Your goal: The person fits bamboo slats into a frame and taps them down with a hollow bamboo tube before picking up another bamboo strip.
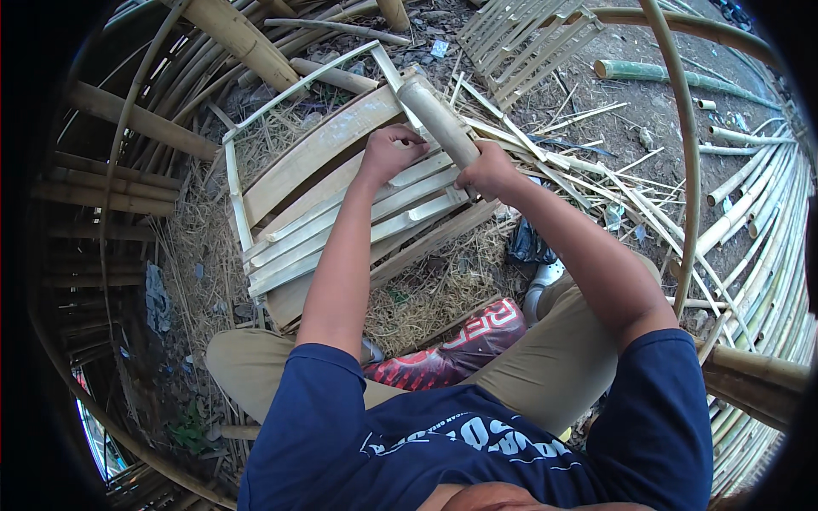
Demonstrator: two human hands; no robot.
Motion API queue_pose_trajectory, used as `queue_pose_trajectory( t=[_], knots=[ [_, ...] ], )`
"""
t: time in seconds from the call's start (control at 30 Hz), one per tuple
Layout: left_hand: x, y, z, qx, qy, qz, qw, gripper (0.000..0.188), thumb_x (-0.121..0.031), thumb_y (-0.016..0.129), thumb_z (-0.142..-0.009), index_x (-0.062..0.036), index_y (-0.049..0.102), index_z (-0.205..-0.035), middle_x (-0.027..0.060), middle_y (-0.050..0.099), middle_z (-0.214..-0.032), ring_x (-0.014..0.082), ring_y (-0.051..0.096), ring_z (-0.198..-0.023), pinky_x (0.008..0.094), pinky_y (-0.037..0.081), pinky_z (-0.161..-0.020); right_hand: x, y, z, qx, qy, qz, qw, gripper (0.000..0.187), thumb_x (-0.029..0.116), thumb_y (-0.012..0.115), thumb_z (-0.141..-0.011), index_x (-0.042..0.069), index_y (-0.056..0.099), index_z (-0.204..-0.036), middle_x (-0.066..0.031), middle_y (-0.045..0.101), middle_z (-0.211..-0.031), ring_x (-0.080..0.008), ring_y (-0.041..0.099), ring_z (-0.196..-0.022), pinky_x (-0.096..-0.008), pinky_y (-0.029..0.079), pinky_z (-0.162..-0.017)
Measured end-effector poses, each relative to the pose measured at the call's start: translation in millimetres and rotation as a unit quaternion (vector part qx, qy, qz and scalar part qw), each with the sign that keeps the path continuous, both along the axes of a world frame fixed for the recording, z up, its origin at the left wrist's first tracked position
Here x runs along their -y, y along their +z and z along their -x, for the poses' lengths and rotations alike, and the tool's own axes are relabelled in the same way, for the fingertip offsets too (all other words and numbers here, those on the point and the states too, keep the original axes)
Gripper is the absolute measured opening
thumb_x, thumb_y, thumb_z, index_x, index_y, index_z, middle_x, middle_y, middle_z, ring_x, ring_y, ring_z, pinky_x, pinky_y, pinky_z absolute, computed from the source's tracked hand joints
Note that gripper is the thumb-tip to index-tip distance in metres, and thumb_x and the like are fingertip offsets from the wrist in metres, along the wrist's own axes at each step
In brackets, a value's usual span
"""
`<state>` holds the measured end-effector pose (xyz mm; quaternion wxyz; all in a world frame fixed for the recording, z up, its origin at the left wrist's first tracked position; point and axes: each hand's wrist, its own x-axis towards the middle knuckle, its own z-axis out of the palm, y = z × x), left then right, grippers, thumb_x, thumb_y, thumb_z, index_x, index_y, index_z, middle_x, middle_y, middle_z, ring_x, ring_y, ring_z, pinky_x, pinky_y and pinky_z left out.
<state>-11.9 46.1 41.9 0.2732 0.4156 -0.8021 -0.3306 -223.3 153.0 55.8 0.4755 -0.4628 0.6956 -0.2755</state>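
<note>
The right hand (492, 172) grips the bamboo tube (439, 123) near one end, likely for control; the left hand (394, 153) curls by the slats (413, 196), any hold unclear.

We cannot tell whether the left hand (390, 155) holds anything within its curled fingers (402, 133). The right hand (494, 173) hides the near end of the thick, pale bamboo tube (439, 121) from us. Toward three o'clock, the picture's edge cuts off the long, pale-green bamboo poles (765, 247). Toward five, beige cloth trousers (554, 370) cover part of the red-and-black printed sack (460, 349).
</note>
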Motion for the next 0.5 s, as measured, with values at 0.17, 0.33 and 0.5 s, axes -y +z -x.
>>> queue_pose_trajectory(
  t=[0.17,0.33,0.5],
  knots=[
    [1,19,5,0.06,-0.006,-0.084,0.995,0.022,-0.021,0.087,-0.082,-0.0046,0.08,-0.096,0.0031,0.074,-0.088,0.0124,0.065,-0.082,0.0297,0.053,-0.08,3,9,8,-0.032,-0.004,0.02,0.999,0.068,0.013,0.087,-0.065,0.001,0.067,-0.129,-0.0164,0.074,-0.101,-0.0278,0.074,-0.083,-0.0382,0.058,-0.063],
    [9,12,-5,0.025,-0.046,-0.12,0.991,0.022,-0.023,0.086,-0.086,-0.0057,0.078,-0.096,-0.0023,0.072,-0.089,0.0074,0.061,-0.079,0.0272,0.052,-0.074,8,6,12,-0.093,-0.022,0.124,0.988,0.066,0.019,0.087,-0.068,0.004,0.067,-0.129,-0.0149,0.074,-0.101,-0.0256,0.074,-0.082,-0.0366,0.058,-0.063],
    [12,1,-1,-0.014,-0.065,-0.088,0.994,0.016,-0.019,0.085,-0.087,-0.0061,0.077,-0.092,-0.0026,0.072,-0.09,0.0048,0.059,-0.076,0.0251,0.05,-0.07,16,2,11,0.03,-0.013,0.135,0.99,0.066,0.019,0.088,-0.069,0.001,0.066,-0.129,-0.0113,0.072,-0.098,-0.0205,0.07,-0.076,-0.0318,0.053,-0.059]
  ],
)
